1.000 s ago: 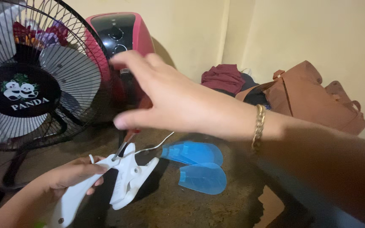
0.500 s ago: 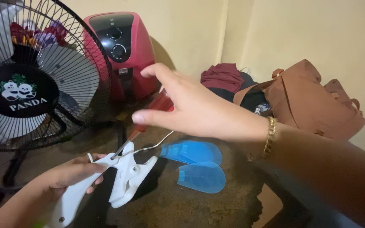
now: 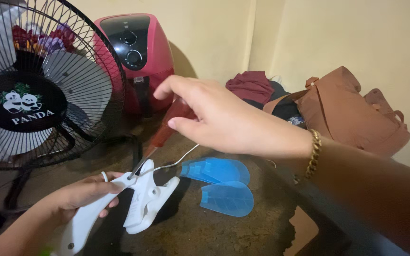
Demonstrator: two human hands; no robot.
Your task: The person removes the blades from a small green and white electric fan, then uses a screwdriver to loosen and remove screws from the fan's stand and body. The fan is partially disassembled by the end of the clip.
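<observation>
Screwdriver work on a white clamp, with a black fan (image 3: 39,90) at ten o'clock.
Your left hand (image 3: 79,196) grips the white clamp (image 3: 129,204) at seven o'clock; your right hand (image 3: 217,116) pinches the red-handled screwdriver (image 3: 164,130), tip seemingly seated. Keep the tip steady. Blue blades (image 3: 221,185) lie at five o'clock.

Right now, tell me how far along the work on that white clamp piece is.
Done: two blue blades lie detached on the surface. In hand: the left hand steadies the white clamp while the right hand holds a red-handled screwdriver, tip at the clamp's top. Left: the clamp looks whole, its white cable attached.
</observation>
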